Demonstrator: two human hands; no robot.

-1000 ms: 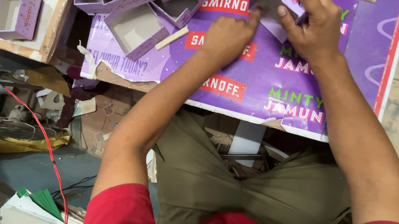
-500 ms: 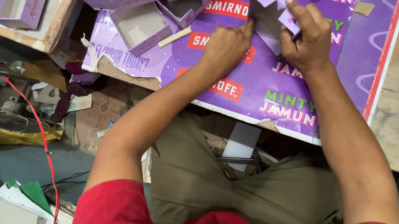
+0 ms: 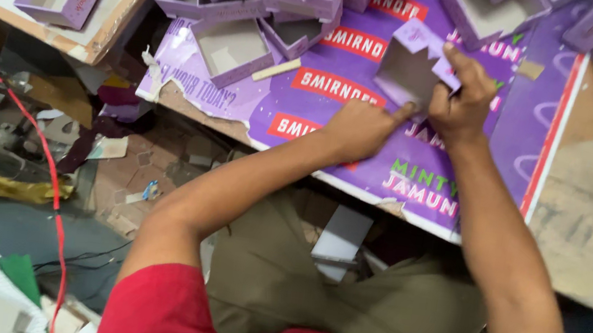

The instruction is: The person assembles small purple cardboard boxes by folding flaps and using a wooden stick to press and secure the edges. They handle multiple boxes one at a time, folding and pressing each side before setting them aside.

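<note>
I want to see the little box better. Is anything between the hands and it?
No. Both hands are on the open purple box: the right hand grips its side, and the left hand touches its lower corner.
</note>
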